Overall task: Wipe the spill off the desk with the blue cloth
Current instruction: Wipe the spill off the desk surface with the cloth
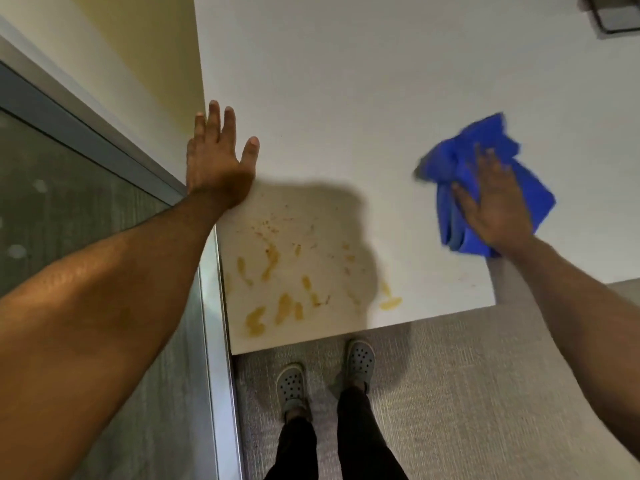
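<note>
A white desk (363,98) fills the upper middle of the view. Yellow-orange smears of the spill (277,289) lie on its near left corner, partly in shadow. The blue cloth (467,157) is crumpled on the desk's right side, well to the right of the spill. My right hand (491,206) lies flat on top of the cloth, fingers spread, pressing it to the desk. My left hand (218,164) rests flat and open on the desk's left edge, just beyond the spill, holding nothing.
A cream wall and a metal-framed glass panel (86,220) run along the desk's left side. A dark device (613,15) sits at the far right corner. My feet in grey clogs (325,372) stand on grey carpet below the desk's front edge.
</note>
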A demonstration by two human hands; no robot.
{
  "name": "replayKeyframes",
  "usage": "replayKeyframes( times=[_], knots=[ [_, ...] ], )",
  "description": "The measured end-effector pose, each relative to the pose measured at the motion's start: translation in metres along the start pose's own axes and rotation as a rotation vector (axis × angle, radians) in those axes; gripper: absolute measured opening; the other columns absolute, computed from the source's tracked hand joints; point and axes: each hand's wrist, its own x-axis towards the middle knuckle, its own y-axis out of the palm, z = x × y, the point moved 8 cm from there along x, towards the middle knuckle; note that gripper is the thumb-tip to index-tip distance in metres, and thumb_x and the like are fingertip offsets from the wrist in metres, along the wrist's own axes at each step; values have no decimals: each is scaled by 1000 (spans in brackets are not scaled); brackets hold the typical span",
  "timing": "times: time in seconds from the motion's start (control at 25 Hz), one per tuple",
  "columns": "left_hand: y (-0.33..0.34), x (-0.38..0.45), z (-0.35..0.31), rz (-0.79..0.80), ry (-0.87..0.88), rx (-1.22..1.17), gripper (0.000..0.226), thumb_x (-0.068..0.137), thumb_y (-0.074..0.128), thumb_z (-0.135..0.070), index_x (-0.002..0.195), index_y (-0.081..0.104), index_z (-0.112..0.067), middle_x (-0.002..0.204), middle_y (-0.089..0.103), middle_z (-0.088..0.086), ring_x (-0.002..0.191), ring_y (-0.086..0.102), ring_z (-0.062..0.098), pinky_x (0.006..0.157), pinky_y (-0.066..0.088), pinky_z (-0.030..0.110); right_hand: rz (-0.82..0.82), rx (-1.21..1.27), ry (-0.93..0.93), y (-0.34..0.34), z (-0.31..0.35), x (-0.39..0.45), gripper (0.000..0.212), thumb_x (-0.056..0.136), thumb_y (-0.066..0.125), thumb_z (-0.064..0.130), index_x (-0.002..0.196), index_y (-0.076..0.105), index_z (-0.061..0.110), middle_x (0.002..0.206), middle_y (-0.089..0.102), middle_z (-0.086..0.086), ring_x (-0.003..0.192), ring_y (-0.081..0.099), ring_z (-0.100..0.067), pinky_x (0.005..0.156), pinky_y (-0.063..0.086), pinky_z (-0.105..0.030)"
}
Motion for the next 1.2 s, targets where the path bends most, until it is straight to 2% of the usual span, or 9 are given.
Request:
replayKeyframes(
  times=[0.12, 0.32, 0.44, 0.6, 0.68, 0.84, 0.96, 1.12, 1.2],
  knots=[
    [1, 0, -2, -11, 48, -61, 72, 95, 17, -60, 154, 4, -20, 164, -3, 0, 150, -6, 23, 121, 6, 44, -51, -63, 253, 5, 1, 53, 61, 99, 31, 46, 150, 18, 14, 159, 18, -12, 146, 16, -33, 117, 16, -54],
    [-1, 1, -4, -14, 93, -40, 71, 97, 18, -56, 155, 3, -17, 164, -4, 2, 150, -7, 24, 121, 5, 44, 74, -86, -220, 50, 156, 37, 58, 97, 31, 45, 150, 22, 21, 159, 20, -10, 145, 18, -32, 117, 16, -50],
    [-4, 2, -5, -4, 105, -30, 71, 98, 18, -55, 154, 4, -14, 164, -2, 5, 150, -6, 27, 121, 7, 45, 142, -74, -400, 47, 140, -18, 57, 96, 29, 46, 148, 24, 25, 158, 24, -6, 145, 21, -29, 117, 16, -49],
    [-3, 1, -5, 5, 122, -34, 74, 97, 15, -57, 154, 5, -12, 164, -3, 5, 149, -8, 28, 121, 4, 44, 3, -47, 44, 19, 51, 39, 55, 100, 34, 41, 149, 21, 18, 158, 22, -11, 145, 19, -33, 116, 18, -56],
    [-1, 5, -7, 10, 154, -16, 74, 96, 13, -59, 154, 5, -13, 164, -3, 3, 149, -10, 29, 121, 3, 44, -24, -66, 125, 23, 73, 77, 57, 101, 33, 40, 150, 18, 17, 159, 18, -11, 146, 16, -32, 117, 15, -52],
    [-3, 20, -2, 16, 193, -25, 68, 99, 14, -53, 154, 8, -14, 164, 1, 3, 150, -6, 27, 121, 4, 44, 82, -25, -287, 63, 204, 38, 59, 95, 45, 36, 148, 26, 19, 157, 24, -10, 144, 22, -32, 116, 19, -52],
    [-7, 27, -1, -1, 228, -79, 60, 103, 18, -40, 153, 12, -10, 163, 6, 7, 150, 0, 27, 122, 7, 44, 184, -12, -558, 64, 201, -44, 61, 93, 44, 39, 149, 22, 28, 158, 22, 0, 145, 20, -23, 118, 12, -43],
    [-8, 27, 2, 1, 236, -158, 56, 103, 16, -37, 154, 10, -13, 164, 4, 4, 150, -3, 23, 122, 4, 42, 13, 31, -99, 25, 107, 41, 55, 101, 31, 42, 149, 20, 17, 156, 26, -11, 143, 24, -32, 116, 18, -51],
    [-8, 26, 0, 7, 242, -168, 55, 104, 16, -35, 154, 10, -13, 164, 4, 3, 150, -4, 23, 122, 4, 41, -4, -21, 8, 29, 107, 94, 55, 102, 31, 40, 150, 17, 17, 159, 18, -9, 146, 17, -29, 118, 13, -48]
  ],
)
